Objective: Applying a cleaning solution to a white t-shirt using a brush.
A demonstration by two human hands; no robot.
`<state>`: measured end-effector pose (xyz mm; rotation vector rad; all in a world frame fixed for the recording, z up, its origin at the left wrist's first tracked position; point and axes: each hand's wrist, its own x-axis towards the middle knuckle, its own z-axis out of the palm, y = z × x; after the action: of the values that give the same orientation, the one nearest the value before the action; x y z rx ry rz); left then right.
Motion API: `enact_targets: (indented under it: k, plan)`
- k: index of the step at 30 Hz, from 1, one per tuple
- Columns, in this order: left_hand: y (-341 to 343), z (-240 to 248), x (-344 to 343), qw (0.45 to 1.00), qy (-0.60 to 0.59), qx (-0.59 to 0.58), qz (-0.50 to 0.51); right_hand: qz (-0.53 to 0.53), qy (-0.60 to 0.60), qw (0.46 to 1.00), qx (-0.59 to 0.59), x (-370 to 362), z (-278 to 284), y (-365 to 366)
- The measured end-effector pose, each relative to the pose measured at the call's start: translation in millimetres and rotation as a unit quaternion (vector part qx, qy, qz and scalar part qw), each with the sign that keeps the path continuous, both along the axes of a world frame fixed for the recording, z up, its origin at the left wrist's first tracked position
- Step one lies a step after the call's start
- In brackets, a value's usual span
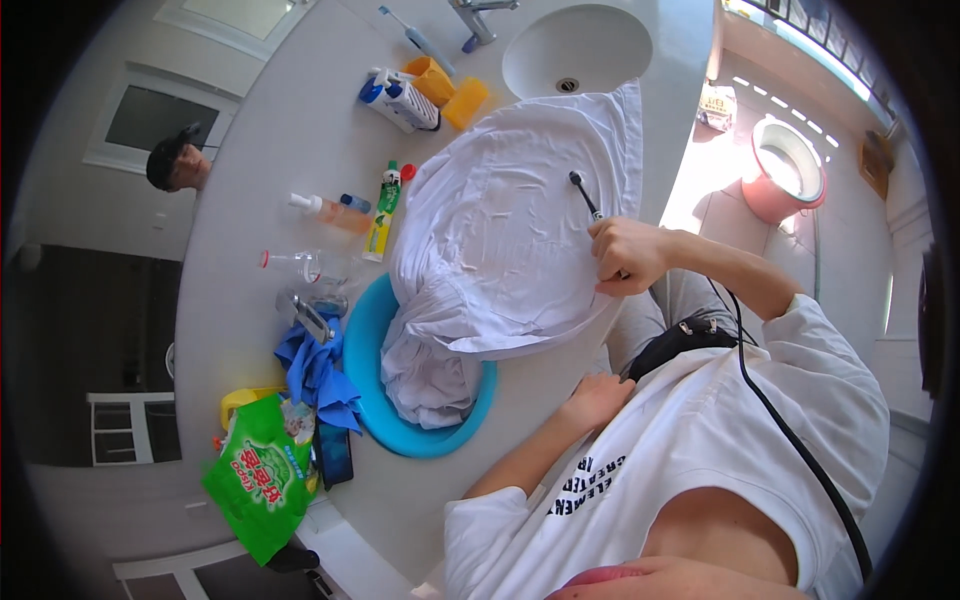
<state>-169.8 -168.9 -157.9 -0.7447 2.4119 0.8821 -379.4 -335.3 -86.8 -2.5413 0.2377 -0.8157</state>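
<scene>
My right hand is closed around the handle of a toothbrush with a dark head. Its head is over a white cloth garment spread wet and wrinkled across the counter. Part of that garment bunches down into a round blue basin on the near left. My left hand rests low by the counter edge, close to my waist and a black waist bag. Its fingers are mostly hidden.
The white counter carries a yellow-green tube, a pump bottle, orange cups, a blue cloth and a green packet. Beyond the garment is a sink with a faucet. A pink bucket stands on the floor.
</scene>
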Motion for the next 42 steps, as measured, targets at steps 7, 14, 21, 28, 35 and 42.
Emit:
enact_targets:
  k: [7,14,21,28,35,42]
  plan:
    - [-12.5,20.6,-1.0,1.000,-0.011,0.017,-0.006,-0.019,-0.023,0.999,0.012,15.7,-2.9,-1.5]
    - [-10.4,20.3,0.9,1.000,-0.017,0.011,0.009,-0.070,-0.035,0.997,0.022,14.8,-3.1,3.5]
    - [-5.7,19.2,-2.1,1.000,-0.006,0.017,0.004,-0.035,-0.064,0.996,0.042,10.4,-11.6,20.7]
    - [-8.4,13.9,-0.6,1.000,0.014,0.011,0.006,-0.030,-0.072,0.996,0.035,12.3,-9.3,15.3]
    - [-8.1,14.6,1.5,0.999,0.038,0.013,0.020,0.015,-0.087,0.993,0.075,17.7,-6.0,28.7]
    - [-10.0,12.8,2.3,0.999,0.041,0.003,0.005,0.050,-0.081,0.992,0.086,32.7,-9.0,41.4]
